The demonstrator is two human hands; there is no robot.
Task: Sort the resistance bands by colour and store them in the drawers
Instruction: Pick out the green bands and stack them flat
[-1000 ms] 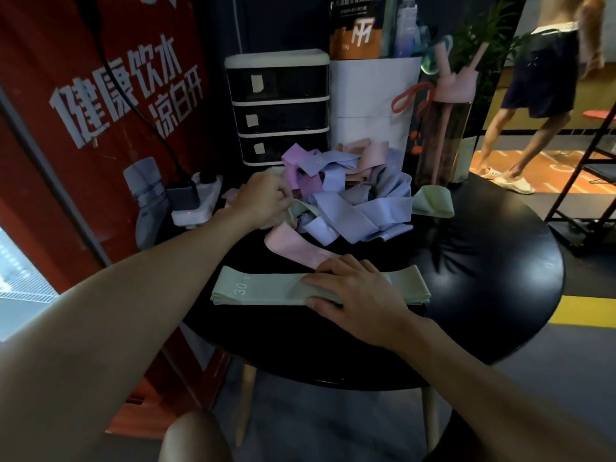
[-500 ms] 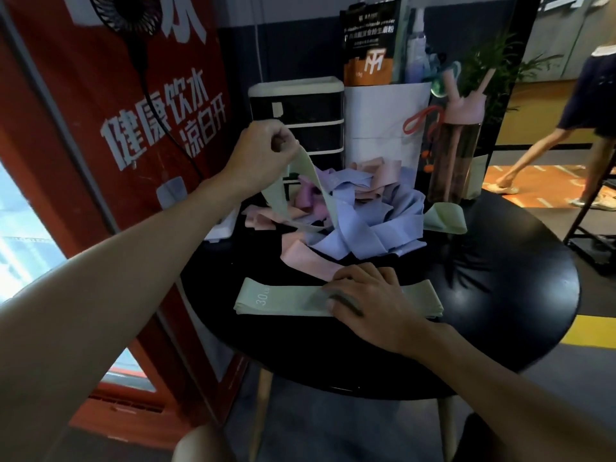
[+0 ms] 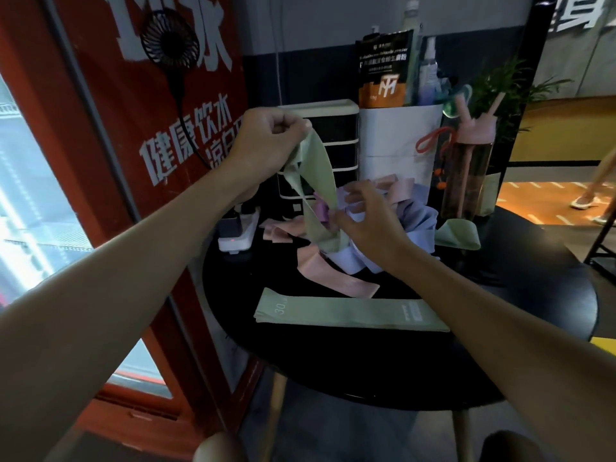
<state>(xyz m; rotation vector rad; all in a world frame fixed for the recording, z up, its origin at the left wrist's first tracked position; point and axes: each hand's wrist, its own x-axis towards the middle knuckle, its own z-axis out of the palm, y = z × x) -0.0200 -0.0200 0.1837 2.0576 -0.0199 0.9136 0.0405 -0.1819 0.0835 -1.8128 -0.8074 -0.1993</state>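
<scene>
My left hand (image 3: 266, 140) pinches the top of a green resistance band (image 3: 320, 181) and holds it up, twisted, over the pile. My right hand (image 3: 366, 221) pinches the same band's lower end just above the heap of blue, purple and pink bands (image 3: 413, 225). A flat green band (image 3: 350, 311) marked 30 lies alone on the black round table (image 3: 500, 345) near me. A pink band (image 3: 336, 278) trails out of the pile toward it. Another green band (image 3: 458, 233) lies to the pile's right. The black three-drawer unit (image 3: 340, 141) stands behind, its drawers shut.
A white power strip (image 3: 238, 233) with a plug sits at the table's left rear. A white paper bag (image 3: 400, 141) of bottles and a pink water bottle (image 3: 466, 168) stand at the back. A red wall panel is at the left. A person's feet pass far right.
My left hand lifted the green band higher out of the pile. My right hand left the flat green band and took hold of the raised band's lower end.
</scene>
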